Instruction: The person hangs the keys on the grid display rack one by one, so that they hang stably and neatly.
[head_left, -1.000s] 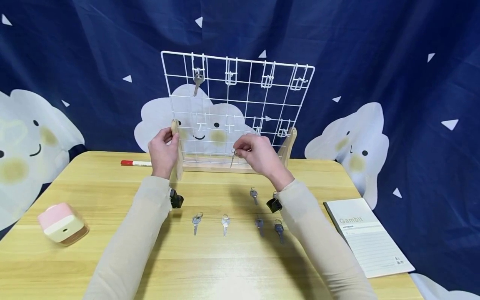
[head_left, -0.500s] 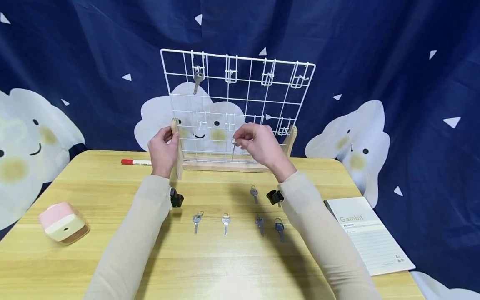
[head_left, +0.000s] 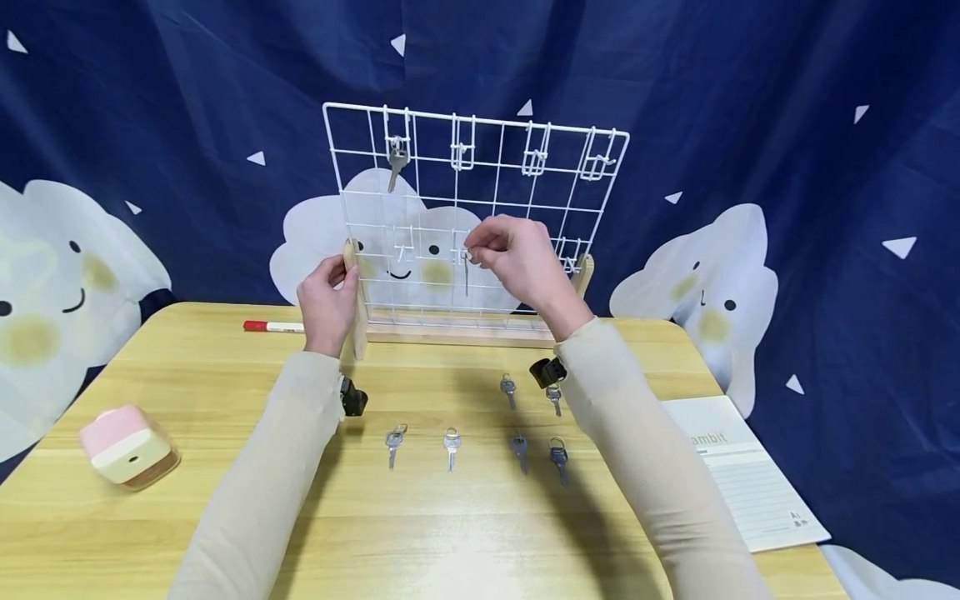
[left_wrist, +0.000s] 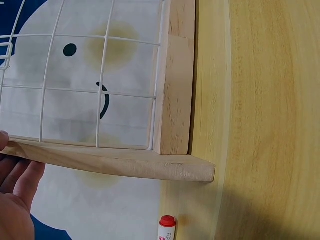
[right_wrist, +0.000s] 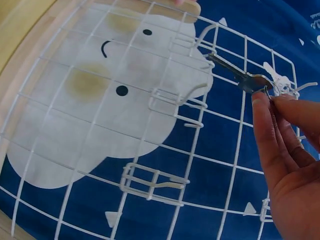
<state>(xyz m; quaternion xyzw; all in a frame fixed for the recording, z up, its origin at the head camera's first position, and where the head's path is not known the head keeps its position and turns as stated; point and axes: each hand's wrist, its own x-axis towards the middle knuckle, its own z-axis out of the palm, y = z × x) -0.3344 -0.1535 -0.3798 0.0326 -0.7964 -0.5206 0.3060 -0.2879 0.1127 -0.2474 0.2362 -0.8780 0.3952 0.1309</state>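
My left hand (head_left: pixel 327 304) grips the left wooden upright (head_left: pixel 360 321) of a white wire grid rack (head_left: pixel 427 114). In the left wrist view its fingers lie against that wooden side (left_wrist: pixel 110 164). My right hand (head_left: pixel 523 260) pinches the small ring of a key (right_wrist: pixel 245 78) between thumb and fingertips. The key (head_left: pixel 467 277) dangles blade down in front of the grid, its ring right at a lower-row hook, second from left, in the head view. Another key (head_left: pixel 397 167) hangs on the upper-left hook. The right hand covers part of the lower row.
Several keys with rings lie on the wooden table, among them one key (head_left: pixel 452 450) near the middle and another (head_left: pixel 558 461) farther right. A red-capped marker (head_left: pixel 273 327) lies behind the left hand. A pink-and-cream sharpener (head_left: pixel 127 447) stands left; a notebook (head_left: pixel 757 492) lies right.
My right hand has risen along the grid, carrying the key from near the bottom bar up to the lower hooks. The left hand has stayed on the upright.
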